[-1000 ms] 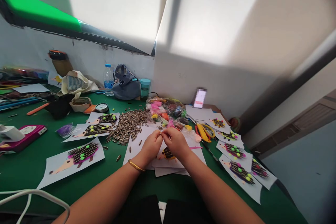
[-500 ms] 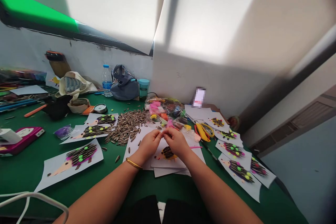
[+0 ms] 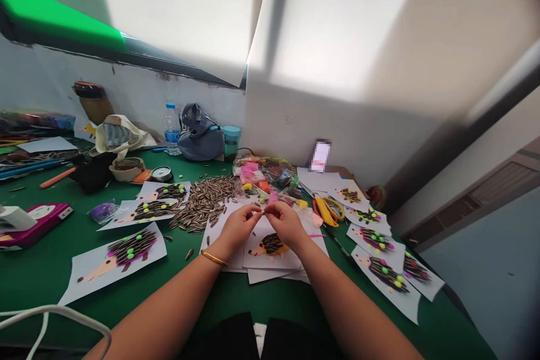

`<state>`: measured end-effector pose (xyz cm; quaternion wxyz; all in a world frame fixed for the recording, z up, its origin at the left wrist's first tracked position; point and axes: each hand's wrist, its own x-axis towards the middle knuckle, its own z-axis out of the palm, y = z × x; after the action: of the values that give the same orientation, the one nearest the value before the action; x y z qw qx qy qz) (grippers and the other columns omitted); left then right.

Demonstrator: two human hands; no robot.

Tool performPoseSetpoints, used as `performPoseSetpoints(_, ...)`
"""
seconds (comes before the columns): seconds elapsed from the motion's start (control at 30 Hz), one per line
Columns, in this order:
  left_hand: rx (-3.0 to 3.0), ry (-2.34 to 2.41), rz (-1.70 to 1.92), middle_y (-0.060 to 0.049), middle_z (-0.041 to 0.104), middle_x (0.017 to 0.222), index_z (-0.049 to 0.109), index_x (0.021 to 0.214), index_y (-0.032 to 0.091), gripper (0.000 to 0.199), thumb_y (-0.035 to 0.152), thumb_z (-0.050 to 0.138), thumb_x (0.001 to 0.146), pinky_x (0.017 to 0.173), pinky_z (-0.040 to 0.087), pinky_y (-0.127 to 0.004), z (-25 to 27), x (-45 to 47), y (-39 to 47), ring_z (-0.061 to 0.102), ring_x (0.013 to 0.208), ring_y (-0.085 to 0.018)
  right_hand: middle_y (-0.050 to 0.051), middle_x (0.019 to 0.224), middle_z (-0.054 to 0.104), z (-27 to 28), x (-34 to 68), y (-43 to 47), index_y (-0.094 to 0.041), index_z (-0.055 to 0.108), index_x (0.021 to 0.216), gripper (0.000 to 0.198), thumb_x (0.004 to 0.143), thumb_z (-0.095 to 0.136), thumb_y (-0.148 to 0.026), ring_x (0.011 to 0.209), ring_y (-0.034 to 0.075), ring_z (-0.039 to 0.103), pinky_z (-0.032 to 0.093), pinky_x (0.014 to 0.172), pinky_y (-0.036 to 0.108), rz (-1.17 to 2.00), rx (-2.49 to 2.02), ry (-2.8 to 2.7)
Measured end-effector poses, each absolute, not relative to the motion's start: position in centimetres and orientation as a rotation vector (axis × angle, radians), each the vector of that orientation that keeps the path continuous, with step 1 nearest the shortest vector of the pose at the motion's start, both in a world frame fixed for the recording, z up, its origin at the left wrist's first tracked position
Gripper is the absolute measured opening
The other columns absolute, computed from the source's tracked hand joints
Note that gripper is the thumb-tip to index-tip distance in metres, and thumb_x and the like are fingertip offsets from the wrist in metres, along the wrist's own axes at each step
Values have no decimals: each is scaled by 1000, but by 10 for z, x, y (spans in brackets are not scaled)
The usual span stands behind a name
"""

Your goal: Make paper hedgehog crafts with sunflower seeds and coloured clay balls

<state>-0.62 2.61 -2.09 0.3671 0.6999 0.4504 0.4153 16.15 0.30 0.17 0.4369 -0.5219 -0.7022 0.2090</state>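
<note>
Hedgehog (image 3: pixel 272 245) partly behind right hand (image 3: pixel 287 228)

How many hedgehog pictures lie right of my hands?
5, overlapping, back to front: rear picture, second picture, third picture, front picture, plus rightmost picture beside it. Others may be hidden.

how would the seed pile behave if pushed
The seed pile would probably spread rather than slide as one block, since stray seeds lie around it. Each seed looks small and slim, so is likely light and unlikely to roll far.
</note>
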Motion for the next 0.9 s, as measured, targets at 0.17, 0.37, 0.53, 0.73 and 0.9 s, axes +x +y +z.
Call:
performPoseSetpoints(0.17,1713,1078,1097,-1,65,77,64,81,18,21,39,60,81,65,45,-26,-22,-3,24,57,71,-16,0,80,65,1,158,2,-20,64,97,21,78,59,-27,73,16,59,47,68,29,671,-1236,-1606)
performPoseSetpoints(0.37,1634,966,1054,-5,71,89,70,90,17,28,42,62,79,74,49,-29,-18,0,20,63,82,-19,1,79,66,1,158,0,-19,64,82,15,79,62,-34,76,17,61,48,71,28,900,-1145,-1481)
performPoseSetpoints(0.53,1661,1066,1039,-5,72,88,71,90,17,29,41,59,78,71,49,-29,-18,-2,21,64,80,-20,4,90,68,-6,183,-12,-20,67,95,24,83,57,-38,77,17,61,49,71,30,841,-1241,-1461)
performPoseSetpoints(0.73,1691,1216,983,-5,69,81,70,85,16,32,44,56,78,67,46,-30,-24,-4,28,61,75,-20,5,84,69,-17,217,-42,-20,70,93,27,80,56,-39,79,21,62,49,73,33,796,-1507,-1491)
performPoseSetpoints(0.9,1721,1238,947,-4,68,78,69,83,17,31,44,55,78,66,45,-29,-25,-3,29,60,73,-19,8,104,71,-22,220,-62,-20,71,98,27,79,55,-29,97,22,65,48,88,35,771,-1557,-1682)
